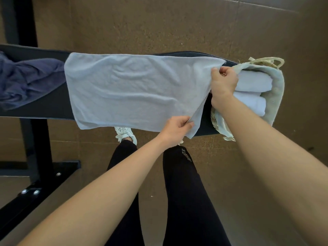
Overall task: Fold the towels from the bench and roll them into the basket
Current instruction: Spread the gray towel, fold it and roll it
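Observation:
A light blue towel [131, 89] lies spread flat across the black bench [44, 107]. My right hand [224, 82] pinches its far right corner, lifted a little off the bench. Its near right corner is gripped by my left hand [177, 129] at the bench's front edge. On the bench's right end stands a cloth-lined basket [276, 93] holding two rolled white towels [252, 82], just behind my right hand. A crumpled dark blue towel [26, 80] lies at the bench's left end.
The bench's black metal frame and bolted foot [35, 174] stand at the lower left. My legs in black trousers and a white shoe [125, 134] are under the bench's front edge. Brown speckled floor surrounds everything.

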